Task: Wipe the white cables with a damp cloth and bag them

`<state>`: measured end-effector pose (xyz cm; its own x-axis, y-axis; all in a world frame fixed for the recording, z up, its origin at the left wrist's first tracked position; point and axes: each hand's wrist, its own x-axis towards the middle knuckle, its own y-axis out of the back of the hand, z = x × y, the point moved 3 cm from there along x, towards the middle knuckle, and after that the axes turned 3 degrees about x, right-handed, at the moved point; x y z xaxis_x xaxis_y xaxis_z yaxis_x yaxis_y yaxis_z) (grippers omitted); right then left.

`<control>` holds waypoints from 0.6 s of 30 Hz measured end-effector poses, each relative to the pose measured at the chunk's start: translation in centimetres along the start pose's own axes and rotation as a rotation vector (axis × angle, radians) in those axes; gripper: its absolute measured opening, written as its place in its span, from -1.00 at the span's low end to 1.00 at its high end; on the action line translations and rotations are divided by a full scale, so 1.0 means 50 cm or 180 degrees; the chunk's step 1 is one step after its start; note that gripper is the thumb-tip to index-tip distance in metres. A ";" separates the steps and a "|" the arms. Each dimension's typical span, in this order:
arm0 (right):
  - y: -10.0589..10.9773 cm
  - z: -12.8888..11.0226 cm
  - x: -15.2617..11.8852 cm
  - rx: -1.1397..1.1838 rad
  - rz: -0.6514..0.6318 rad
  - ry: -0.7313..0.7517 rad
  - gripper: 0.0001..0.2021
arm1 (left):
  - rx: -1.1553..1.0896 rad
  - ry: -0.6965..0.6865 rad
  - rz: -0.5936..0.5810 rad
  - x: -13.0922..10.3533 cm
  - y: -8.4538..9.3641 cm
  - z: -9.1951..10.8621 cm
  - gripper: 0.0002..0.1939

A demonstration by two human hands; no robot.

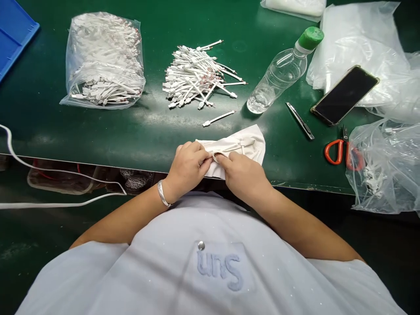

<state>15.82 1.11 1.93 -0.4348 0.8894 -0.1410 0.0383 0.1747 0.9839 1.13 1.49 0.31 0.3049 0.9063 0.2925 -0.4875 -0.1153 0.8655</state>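
At the table's front edge, my left hand [190, 164] and my right hand [244, 175] are closed and almost meet. Their fingertips pinch a bent white cable [215, 154], partly hidden by the fingers. Beneath them lies a crumpled white sheet [257, 140], cloth or paper; I cannot tell which. A white connector [242, 143] shows on the sheet beside my right hand. Just beyond it, one short white cable [219, 118] lies alone, in front of a loose pile of short white cables [200, 76] with connectors and reddish wire ends.
A clear bag of cables [105, 61] stands at the back left, near a blue bin [15, 35]. To the right are a plastic bottle [278, 72], a utility knife [300, 121], a phone [346, 94], orange-handled scissors [334, 152] and plastic bags [387, 170]. A white cord [59, 170] crosses the left edge.
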 end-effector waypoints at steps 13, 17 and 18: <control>0.044 0.175 -0.079 0.1590 0.1384 -0.0753 -0.67 | 0.0189 -0.0249 -0.0252 0.036 0.026 0.010 -0.81; 0.017 0.157 -0.119 0.1627 0.1311 -0.0710 -0.70 | 0.0470 -0.0925 -0.0429 0.119 0.007 0.054 -0.75; 0.009 0.151 -0.124 0.1669 0.1333 -0.0687 -0.71 | 0.0498 -0.1126 -0.0598 0.141 -0.005 0.067 -0.75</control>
<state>25.31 -1.15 2.41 -0.1027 0.9808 0.1660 0.6156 -0.0684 0.7851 6.16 6.55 3.53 0.6517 0.7254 0.2217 -0.2749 -0.0465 0.9603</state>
